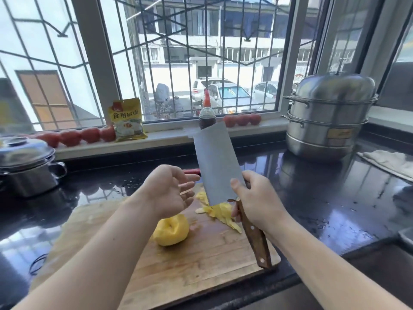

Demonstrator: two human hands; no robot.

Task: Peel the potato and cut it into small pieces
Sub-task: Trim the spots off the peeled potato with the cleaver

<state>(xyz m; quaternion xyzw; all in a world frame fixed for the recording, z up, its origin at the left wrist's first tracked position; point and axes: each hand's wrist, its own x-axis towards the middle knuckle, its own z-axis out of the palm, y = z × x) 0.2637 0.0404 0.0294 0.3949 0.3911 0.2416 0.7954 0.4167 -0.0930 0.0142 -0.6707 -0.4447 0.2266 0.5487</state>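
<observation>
Both hands are raised above the board (201, 260). By the right hand (257, 204) a cleaver (214, 162) is gripped at the junction of blade and wooden handle, fingers curled round it, blade tilted up and away. The left hand (169, 189) is shown empty, its fingers loosely spread, just beside the flat of the blade; contact cannot be confirmed. The potato (171, 230), peeled and yellow, is seen lying on the board below the left wrist, free of both hands. A heap of peelings (220, 212) lies on the board beyond it, under the blade. The board rests on a dark, wet desk (324, 198).

Handling, as judged: the potato is expected to be firm and fairly dense, but its peeled surface is probably damp and slippery, and its rounded form may roll under the blade. It is best held from above with curled fingertips, and a flat face should be cut first for steadiness.
</observation>
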